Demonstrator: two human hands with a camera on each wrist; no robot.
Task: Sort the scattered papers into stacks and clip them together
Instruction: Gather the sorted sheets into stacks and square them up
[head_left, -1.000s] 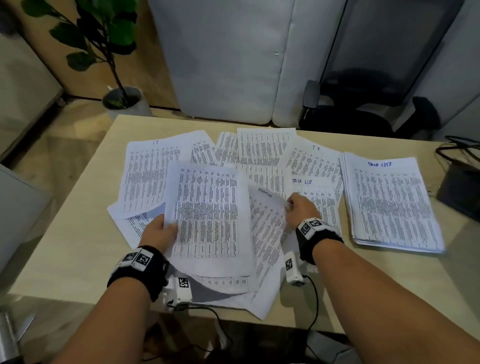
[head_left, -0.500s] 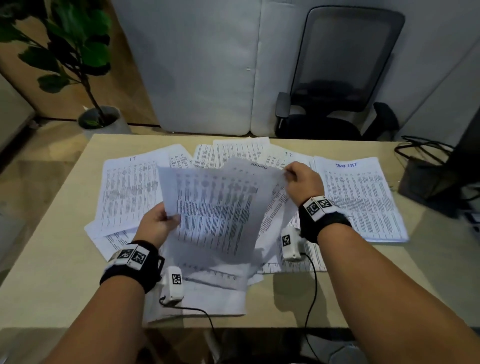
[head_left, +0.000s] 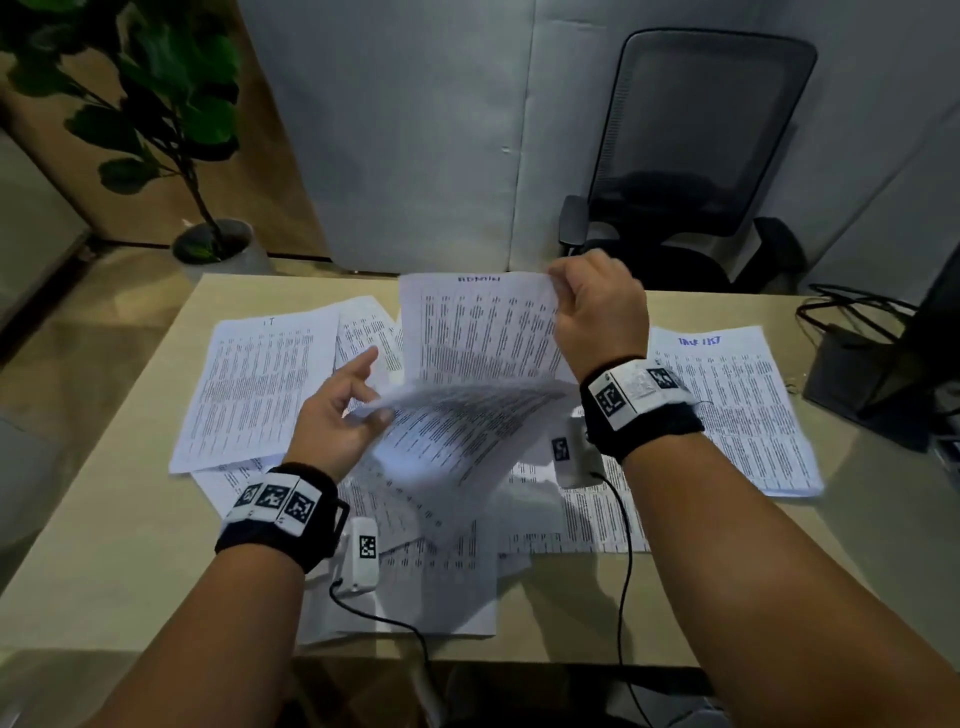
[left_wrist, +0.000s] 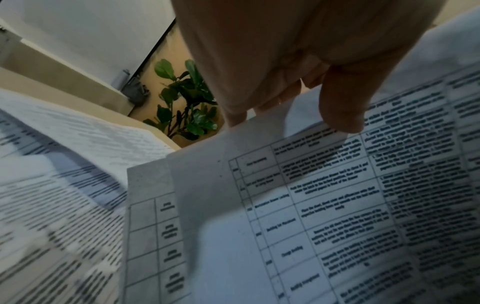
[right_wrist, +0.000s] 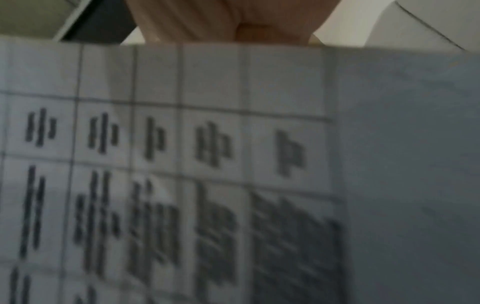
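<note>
Printed table sheets lie scattered over the wooden table (head_left: 104, 545). My right hand (head_left: 566, 291) pinches the top right corner of a sheet headed ADMIN (head_left: 478, 332) and holds it upright above the pile. In the right wrist view, that sheet (right_wrist: 182, 144) fills the picture below the right hand (right_wrist: 233, 30). My left hand (head_left: 371, 387) grips the left edge of a few sagging sheets (head_left: 457, 431) just in front of the ADMIN sheet. Seen from the left wrist, the left hand (left_wrist: 285, 115) has its thumb (left_wrist: 342, 115) on top of these sheets (left_wrist: 285, 205). No clip is in view.
A neat stack headed TASK LIST (head_left: 737, 410) lies at the right. A sheet headed IT (head_left: 260, 379) lies at the left. A black device (head_left: 872, 379) with cables sits at the right edge. An office chair (head_left: 696, 156) and a potted plant (head_left: 156, 104) stand beyond the table.
My right hand has drawn the ADMIN sheet up and away from the pile until it stands upright. The sheets in my left hand have tipped from upright to nearly flat.
</note>
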